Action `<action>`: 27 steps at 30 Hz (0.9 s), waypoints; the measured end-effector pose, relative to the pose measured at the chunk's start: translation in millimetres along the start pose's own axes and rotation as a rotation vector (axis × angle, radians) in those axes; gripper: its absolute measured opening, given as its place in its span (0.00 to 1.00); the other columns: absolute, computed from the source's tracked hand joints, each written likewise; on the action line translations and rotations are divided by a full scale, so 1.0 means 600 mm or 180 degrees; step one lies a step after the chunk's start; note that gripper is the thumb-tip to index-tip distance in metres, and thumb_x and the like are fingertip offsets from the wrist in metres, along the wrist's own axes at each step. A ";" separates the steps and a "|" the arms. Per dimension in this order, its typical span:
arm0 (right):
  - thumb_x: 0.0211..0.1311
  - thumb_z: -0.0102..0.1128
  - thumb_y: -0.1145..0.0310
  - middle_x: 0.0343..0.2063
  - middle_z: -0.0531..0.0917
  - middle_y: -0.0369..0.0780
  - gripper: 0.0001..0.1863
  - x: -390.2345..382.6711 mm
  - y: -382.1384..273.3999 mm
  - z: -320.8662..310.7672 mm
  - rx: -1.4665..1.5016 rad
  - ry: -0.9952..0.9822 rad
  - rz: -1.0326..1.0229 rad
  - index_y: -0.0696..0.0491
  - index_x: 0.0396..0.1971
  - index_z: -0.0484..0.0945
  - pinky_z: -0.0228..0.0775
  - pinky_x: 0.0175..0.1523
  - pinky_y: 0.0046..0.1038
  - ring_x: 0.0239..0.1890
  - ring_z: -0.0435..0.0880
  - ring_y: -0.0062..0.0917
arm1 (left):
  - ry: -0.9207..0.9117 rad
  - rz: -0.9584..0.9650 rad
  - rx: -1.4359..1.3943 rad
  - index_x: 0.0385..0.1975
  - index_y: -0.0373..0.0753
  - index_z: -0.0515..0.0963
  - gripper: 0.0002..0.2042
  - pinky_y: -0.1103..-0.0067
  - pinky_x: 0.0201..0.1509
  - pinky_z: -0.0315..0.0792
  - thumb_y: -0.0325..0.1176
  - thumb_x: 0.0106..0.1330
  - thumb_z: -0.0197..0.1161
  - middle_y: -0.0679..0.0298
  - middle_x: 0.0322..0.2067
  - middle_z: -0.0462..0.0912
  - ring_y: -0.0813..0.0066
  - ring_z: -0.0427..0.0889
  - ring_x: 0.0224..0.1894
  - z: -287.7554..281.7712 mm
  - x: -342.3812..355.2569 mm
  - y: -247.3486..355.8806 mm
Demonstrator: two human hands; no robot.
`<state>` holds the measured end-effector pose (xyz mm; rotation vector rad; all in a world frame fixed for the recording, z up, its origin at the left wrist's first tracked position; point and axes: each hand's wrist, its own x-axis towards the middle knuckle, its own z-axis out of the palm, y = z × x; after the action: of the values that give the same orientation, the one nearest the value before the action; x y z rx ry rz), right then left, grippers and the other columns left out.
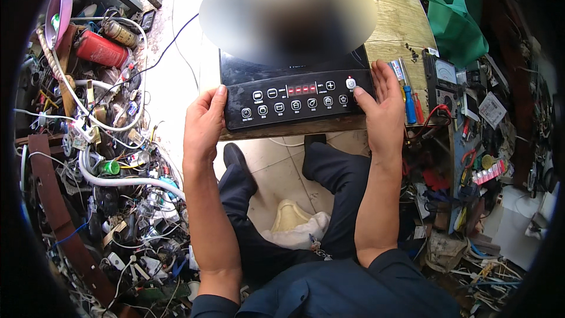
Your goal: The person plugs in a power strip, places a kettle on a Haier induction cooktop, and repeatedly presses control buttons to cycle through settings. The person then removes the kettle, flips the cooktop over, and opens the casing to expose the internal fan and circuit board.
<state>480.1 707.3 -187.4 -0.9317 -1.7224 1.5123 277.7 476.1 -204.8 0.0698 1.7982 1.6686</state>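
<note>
Black induction cooktop sits at the worktop's near edge, ctrl panel toward the person; upper part is blurred out, so can't tell what's there. Its display is lit red, so it's prob. getting power.

L hand grips the L edge, thumb on top, fingers mostly out of sight; prob. there to steady the unit. R hand is part-open round the R corner, thumb at the power key, fingers up along the side; prob. so the thumb can work keys w/o the hand letting go. Can't tell if the thumb is actually pressing, or if the unit is slightly lifted.

Just R of it: blue screwdriver & red screwdriver, handles toward the person, prob. for quick grabbing. Analog multimeter beyond them, dial up, prob. for easy reading. Green bag at far R; red extinguisher amid scrap pile on L.

Count: 1 cooktop, 2 hands, 11 keys (4 upper row, 7 lower), 2 screwdrivers, 1 multimeter, 1 bag, 1 red extinguisher; scrap bits too many & tangled to count.
</note>
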 end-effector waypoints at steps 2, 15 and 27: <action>0.60 0.66 0.81 0.69 0.68 0.58 0.38 -0.004 -0.005 0.005 -0.0313 -0.0021 -0.0135 0.67 0.71 0.61 0.55 0.78 0.37 0.74 0.66 0.43 | 0.0018 0.0005 0.0094 0.46 0.36 0.82 0.14 0.91 0.22 0.60 0.42 0.80 0.58 0.79 0.24 0.76 0.94 0.67 0.20 -0.001 0.004 0.000; 0.60 0.62 0.83 0.70 0.66 0.57 0.39 -0.004 -0.006 -0.007 0.0021 -0.0140 0.0076 0.68 0.71 0.59 0.54 0.78 0.36 0.75 0.65 0.42 | -0.0094 0.0057 0.0155 0.46 0.36 0.82 0.14 0.92 0.24 0.67 0.42 0.80 0.58 0.79 0.23 0.76 0.95 0.70 0.21 -0.008 0.009 -0.008; 0.56 0.59 0.90 0.72 0.64 0.56 0.41 0.002 -0.005 -0.013 0.0458 -0.0125 0.0459 0.67 0.72 0.57 0.63 0.73 0.32 0.74 0.67 0.40 | 0.0029 0.0033 0.0034 0.46 0.33 0.83 0.14 0.89 0.25 0.63 0.40 0.80 0.59 0.74 0.27 0.81 0.92 0.69 0.23 -0.003 0.009 -0.009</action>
<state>485.6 712.0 -183.4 -0.9740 -1.5780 1.7340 274.6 475.9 -212.2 0.0763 1.8165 1.6691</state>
